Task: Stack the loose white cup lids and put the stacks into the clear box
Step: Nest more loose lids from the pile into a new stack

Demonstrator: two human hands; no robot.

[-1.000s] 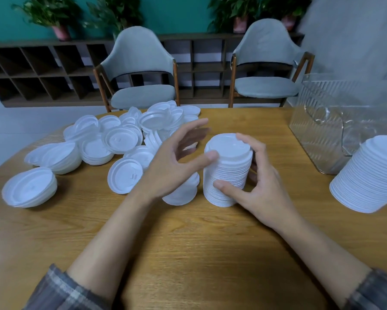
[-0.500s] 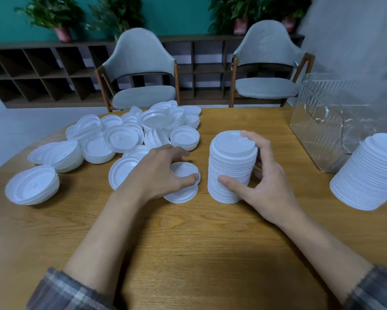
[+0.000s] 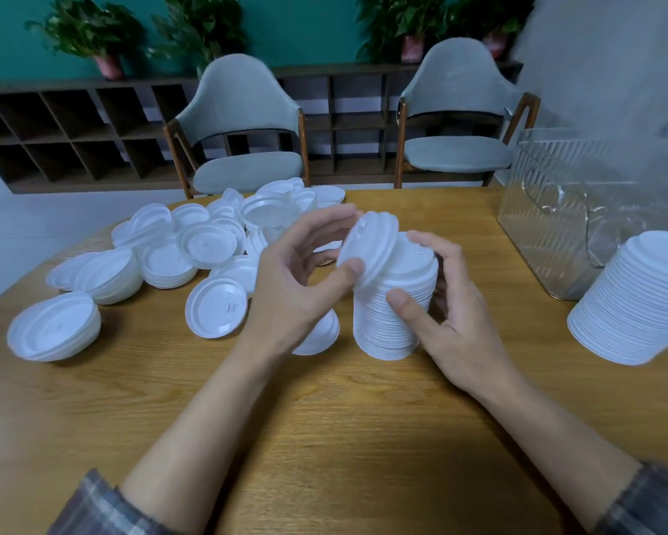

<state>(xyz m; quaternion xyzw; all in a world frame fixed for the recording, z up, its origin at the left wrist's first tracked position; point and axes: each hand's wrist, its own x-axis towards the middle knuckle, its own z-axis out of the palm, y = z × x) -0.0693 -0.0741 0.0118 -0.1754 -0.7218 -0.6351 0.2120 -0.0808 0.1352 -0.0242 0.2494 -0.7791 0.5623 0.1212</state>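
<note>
Nearest, two plaid-sleeved forearms reach over the round wooden table (image 3: 324, 438); the left hand (image 3: 286, 291) pinches a white round plastic lid (image 3: 371, 245), thumb on its near edge and fingers curled behind its far rim; whether it is one lid or a few nested, I cannot tell; the lid is steeply tilted, its lower edge at the top of the tall stack of white lids (image 3: 394, 314) and not yet seated; the right hand (image 3: 456, 326) grips that stack, thumb pressed on its front and fingers wrapped round its far side, so it stands upright on the table; if the lid comes down at this angle it may wedge crooked; a sideways push could shear the upper lids off, since the right hand is the only brace; the left wrist hangs over a low white stack (image 3: 320, 334) just beside and could knock it; further out, a single upturned lid (image 3: 216, 307) and a heap of loose white lids (image 3: 208, 241) face mixed ways, and one added the wrong way up would not nest; to the right a large leaning stack (image 3: 641, 303) sits near the clear ribbed plastic box (image 3: 564, 210), both stacks outside it; lifted carelessly, either could fan apart; two grey chairs (image 3: 247, 148) stand beyond
</note>
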